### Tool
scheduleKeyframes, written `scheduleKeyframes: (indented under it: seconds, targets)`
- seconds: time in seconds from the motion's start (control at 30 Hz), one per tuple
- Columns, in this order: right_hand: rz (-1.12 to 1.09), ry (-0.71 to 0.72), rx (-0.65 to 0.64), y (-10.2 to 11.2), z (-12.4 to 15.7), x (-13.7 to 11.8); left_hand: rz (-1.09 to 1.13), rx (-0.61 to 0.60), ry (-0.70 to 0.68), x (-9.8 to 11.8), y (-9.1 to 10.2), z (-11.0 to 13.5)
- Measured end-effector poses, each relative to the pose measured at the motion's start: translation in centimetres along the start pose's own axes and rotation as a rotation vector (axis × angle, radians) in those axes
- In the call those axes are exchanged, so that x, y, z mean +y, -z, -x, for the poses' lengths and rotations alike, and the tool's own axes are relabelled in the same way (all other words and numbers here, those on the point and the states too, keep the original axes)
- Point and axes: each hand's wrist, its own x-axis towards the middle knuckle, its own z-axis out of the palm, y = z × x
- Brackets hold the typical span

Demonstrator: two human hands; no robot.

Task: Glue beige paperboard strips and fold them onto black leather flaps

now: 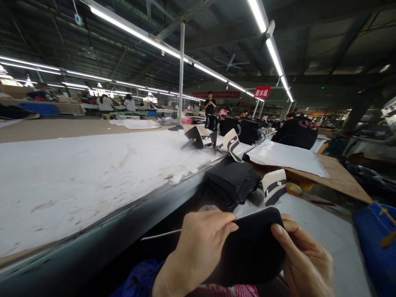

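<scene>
Between my hands is a black flat panel (252,247) with rounded corners and a pale edge along its top. My left hand (201,243) pinches the upper edge near the panel's middle. At the right end, my right hand (301,251) grips the rounded corner, thumb on the near face and fingers behind. Just beyond lies a stack of black panels (230,177). A cream piece with black strips (274,185) stands bent behind the panel, and a similar cream piece (232,142) rests above the stack.
A long table with white, stained covering (77,177) runs along the left. Black flaps with small metal fittings (194,138) stand on its far end. On the right are a wooden board (343,177) with a white sheet and blue cloth (377,231). A co-worker in black (295,132) sits beyond.
</scene>
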Motion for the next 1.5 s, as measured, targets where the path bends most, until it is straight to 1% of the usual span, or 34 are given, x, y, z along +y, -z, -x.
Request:
scheduleKeyframes:
  seconds: [0.1, 0.2, 0.37, 0.57, 0.7, 0.8, 0.87, 0.93, 1.07, 1.13, 1.17, 1.23, 1.33, 1.5]
  targets:
    - [0.008, 0.008, -0.021, 0.1, 0.0, 0.3, -0.005, 0.001, 0.011, 0.1, -0.3, -0.1]
    - [0.032, 0.039, -0.055, 0.0, 0.0, 0.4, -0.021, 0.017, -0.007, 0.0, -0.5, 0.0]
    - [0.031, 0.083, -0.005, -0.7, 0.3, -0.5, -0.033, 0.033, -0.058, -0.4, -0.3, 0.4]
    - [0.001, 0.117, -0.026, -1.0, 0.5, -0.5, -0.022, 0.057, -0.096, -0.8, -0.4, 0.4]
    - [0.036, 0.212, -0.016, -1.1, 0.5, -0.4, -0.041, 0.065, -0.111, -0.5, -0.8, 0.0]
    - [0.076, 0.274, -0.011, -1.1, 0.6, -0.9, -0.054, 0.084, -0.141, -0.2, -1.0, -0.2]
    - [0.088, 0.247, -0.026, -1.1, 0.6, -1.5, -0.045, 0.082, -0.157, 0.1, -0.8, -0.2]
    - [0.055, 0.168, -0.067, -0.8, 0.6, -2.0, -0.028, 0.054, -0.178, 0.2, -0.5, -0.1]
    - [-0.096, -0.012, -0.238, 0.0, 0.2, -2.4, -0.014, -0.004, -0.263, 0.5, 0.2, 0.0]
    - [-0.151, -0.058, -0.305, 0.3, 0.1, -2.4, -0.018, -0.03, -0.3, 0.6, 0.5, 0.0]
    - [-0.167, -0.067, -0.318, 0.3, 0.1, -2.5, -0.021, -0.038, -0.314, 0.6, 0.5, -0.1]
    - [-0.174, -0.062, -0.307, 0.3, 0.2, -2.6, -0.03, -0.034, -0.335, 0.6, 0.5, -0.2]
    - [-0.127, -0.02, -0.235, -0.2, 0.5, -3.1, -0.046, -0.014, -0.344, 0.6, 0.6, -0.3]
    - [0.016, 0.147, -0.113, -1.2, 1.0, -3.6, -0.032, -0.014, -0.261, 1.1, 0.7, -0.8]
